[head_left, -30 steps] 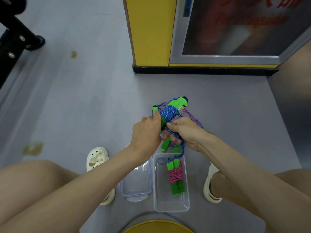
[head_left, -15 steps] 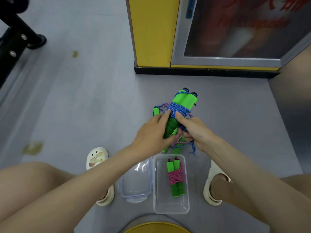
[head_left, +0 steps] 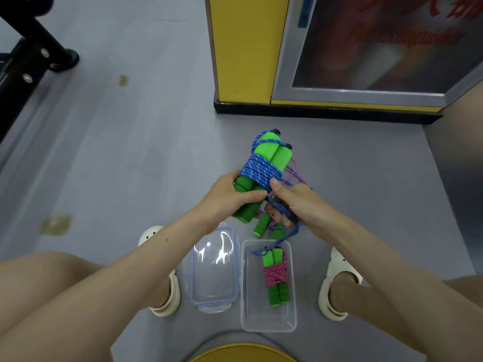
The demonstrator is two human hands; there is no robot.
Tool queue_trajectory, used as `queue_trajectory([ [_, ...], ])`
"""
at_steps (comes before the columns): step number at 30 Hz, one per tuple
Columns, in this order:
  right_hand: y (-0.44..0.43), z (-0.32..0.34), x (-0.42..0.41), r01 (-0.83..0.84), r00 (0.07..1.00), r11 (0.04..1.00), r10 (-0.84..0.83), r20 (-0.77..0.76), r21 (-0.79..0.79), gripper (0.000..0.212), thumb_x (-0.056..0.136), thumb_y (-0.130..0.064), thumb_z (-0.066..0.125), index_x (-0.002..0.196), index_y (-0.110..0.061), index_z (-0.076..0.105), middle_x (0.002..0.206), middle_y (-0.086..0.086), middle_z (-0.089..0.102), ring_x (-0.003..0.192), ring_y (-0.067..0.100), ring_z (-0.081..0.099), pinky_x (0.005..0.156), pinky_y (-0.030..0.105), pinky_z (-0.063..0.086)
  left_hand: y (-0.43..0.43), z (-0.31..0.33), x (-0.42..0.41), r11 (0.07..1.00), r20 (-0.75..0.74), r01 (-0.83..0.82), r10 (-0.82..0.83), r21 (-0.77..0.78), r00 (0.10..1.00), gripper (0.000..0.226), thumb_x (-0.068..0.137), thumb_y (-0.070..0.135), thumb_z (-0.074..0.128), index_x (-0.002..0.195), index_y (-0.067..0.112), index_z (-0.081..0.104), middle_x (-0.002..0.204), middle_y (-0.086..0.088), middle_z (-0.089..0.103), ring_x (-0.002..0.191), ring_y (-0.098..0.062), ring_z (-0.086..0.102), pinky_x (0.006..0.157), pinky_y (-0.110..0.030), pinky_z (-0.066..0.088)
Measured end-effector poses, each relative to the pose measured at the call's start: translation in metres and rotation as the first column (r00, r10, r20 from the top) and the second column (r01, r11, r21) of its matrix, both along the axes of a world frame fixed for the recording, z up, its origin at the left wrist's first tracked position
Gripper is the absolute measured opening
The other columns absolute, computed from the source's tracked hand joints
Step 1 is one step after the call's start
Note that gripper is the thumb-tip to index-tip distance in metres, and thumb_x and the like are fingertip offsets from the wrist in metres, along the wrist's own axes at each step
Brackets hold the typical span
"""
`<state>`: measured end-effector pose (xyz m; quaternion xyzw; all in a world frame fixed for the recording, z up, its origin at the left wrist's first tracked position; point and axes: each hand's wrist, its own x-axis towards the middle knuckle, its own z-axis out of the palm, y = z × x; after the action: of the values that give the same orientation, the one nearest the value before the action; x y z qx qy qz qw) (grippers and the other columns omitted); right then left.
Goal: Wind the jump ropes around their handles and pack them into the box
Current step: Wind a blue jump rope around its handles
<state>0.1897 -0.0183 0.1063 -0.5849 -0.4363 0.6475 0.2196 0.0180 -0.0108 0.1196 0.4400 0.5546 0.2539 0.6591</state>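
Note:
My left hand (head_left: pixel 230 195) grips the lower part of two green foam handles (head_left: pixel 271 155) wound with blue rope (head_left: pixel 261 171). My right hand (head_left: pixel 295 202) holds the loose end of that blue rope, thumb against the coil; the end hangs down toward the box. A third jump rope with pink cord (head_left: pixel 296 171) and green handles (head_left: pixel 261 226) lies on the floor beneath my hands. The clear plastic box (head_left: pixel 269 320) sits on the floor between my feet, holding a green-handled rope wound with pink cord (head_left: pixel 275 274).
The box's clear lid (head_left: pixel 214 270) lies left of the box. White clogs (head_left: pixel 337 280) flank both. A yellow cabinet (head_left: pixel 243 48) with a glass door stands ahead, a black metal frame (head_left: pixel 23 61) at far left, a yellow round stool edge (head_left: pixel 243 354) at the bottom.
The wound bundle has tilted more upright and lifted slightly. My right hand has pulled the blue rope's end down and round the lower side of the handles.

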Motion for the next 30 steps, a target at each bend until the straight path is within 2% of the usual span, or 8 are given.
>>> queue_trajectory([
  [5,-0.0022,0.0038,0.0005,-0.078,0.995,0.994,0.082,0.051,-0.071,0.032,0.092,-0.033,0.059,0.075,-0.007,0.066,0.043,-0.003,0.045,0.036,0.009,0.029,0.038,0.018,0.025,0.0007,-0.0044,-0.0004,0.994,-0.190,-0.044,0.064,0.104,0.980,0.036,0.078,0.012,0.077,0.106,0.007,0.054,0.087,-0.014,0.067,0.063,-0.030,0.069,0.061,-0.045,0.060],
  [11,-0.0008,-0.0012,0.0016,-0.025,0.995,0.989,0.039,0.093,-0.147,0.027,0.093,-0.025,0.058,0.079,-0.004,0.069,0.045,-0.001,0.049,0.041,0.010,0.034,0.040,0.019,0.027,0.0000,-0.0087,0.0015,0.932,-0.521,0.215,-0.032,0.294,0.853,0.046,0.075,0.027,0.079,0.113,0.021,0.054,0.087,0.003,0.063,0.079,-0.021,0.065,0.073,-0.036,0.054],
  [16,0.0019,-0.0024,0.0087,-0.051,0.970,0.999,0.046,0.240,0.014,0.011,0.084,-0.023,0.070,0.092,-0.015,0.070,0.072,0.002,0.060,0.059,0.009,0.052,0.050,0.018,0.039,0.0010,-0.0003,0.0004,0.999,-0.155,-0.044,0.039,-0.026,0.987,0.038,0.081,0.009,0.074,0.114,0.008,0.054,0.096,-0.017,0.068,0.060,-0.026,0.069,0.051,-0.030,0.056],
  [18,0.0007,-0.0008,0.0076,-0.142,0.947,0.977,0.087,0.309,0.159,0.013,0.080,-0.020,0.074,0.090,-0.015,0.068,0.067,-0.004,0.059,0.053,-0.001,0.053,0.054,0.017,0.041,-0.0001,-0.0012,0.0007,0.998,-0.144,-0.040,0.032,-0.047,0.989,0.037,0.082,0.008,0.073,0.114,0.007,0.054,0.097,-0.018,0.069,0.059,-0.026,0.068,0.050,-0.028,0.056],
  [20,-0.0009,0.0008,0.0051,-0.261,0.886,0.939,0.142,0.442,0.223,0.011,0.084,-0.022,0.070,0.082,-0.011,0.069,0.064,-0.002,0.059,0.055,0.003,0.052,0.058,0.023,0.042,-0.0022,-0.0030,0.0031,0.999,-0.152,-0.023,0.017,-0.034,0.988,0.037,0.081,0.007,0.073,0.113,0.006,0.055,0.096,-0.018,0.068,0.061,-0.028,0.068,0.051,-0.028,0.056],
  [24,0.0016,0.0006,0.0086,-0.278,0.830,0.948,0.155,0.535,0.156,0.036,0.095,-0.026,0.054,0.065,-0.008,0.059,0.061,0.007,0.046,0.057,0.015,0.041,0.052,0.028,0.032,-0.0018,-0.0040,0.0042,0.997,-0.085,-0.042,0.036,-0.061,0.996,0.040,0.081,0.009,0.073,0.116,0.009,0.055,0.093,-0.013,0.069,0.063,-0.028,0.070,0.052,-0.027,0.055],
  [26,0.0019,0.0020,0.0086,-0.216,0.867,0.970,0.136,0.480,0.116,0.037,0.097,-0.025,0.051,0.063,-0.010,0.053,0.061,0.005,0.041,0.056,0.015,0.037,0.051,0.027,0.029,0.0001,-0.0031,0.0035,0.997,-0.059,-0.047,0.044,-0.054,0.997,0.040,0.081,0.010,0.074,0.117,0.010,0.056,0.093,-0.011,0.070,0.064,-0.027,0.071,0.052,-0.026,0.054],
  [30,-0.0001,0.0038,0.0085,0.008,0.994,0.999,-0.003,0.107,-0.046,0.026,0.099,-0.019,0.047,0.080,-0.006,0.058,0.059,0.005,0.050,0.041,0.009,0.038,0.038,0.017,0.033,0.0010,-0.0013,0.0035,0.997,-0.065,-0.078,0.077,-0.011,0.995,0.039,0.081,0.008,0.074,0.115,0.010,0.056,0.089,-0.010,0.070,0.062,-0.025,0.070,0.051,-0.027,0.054],
])
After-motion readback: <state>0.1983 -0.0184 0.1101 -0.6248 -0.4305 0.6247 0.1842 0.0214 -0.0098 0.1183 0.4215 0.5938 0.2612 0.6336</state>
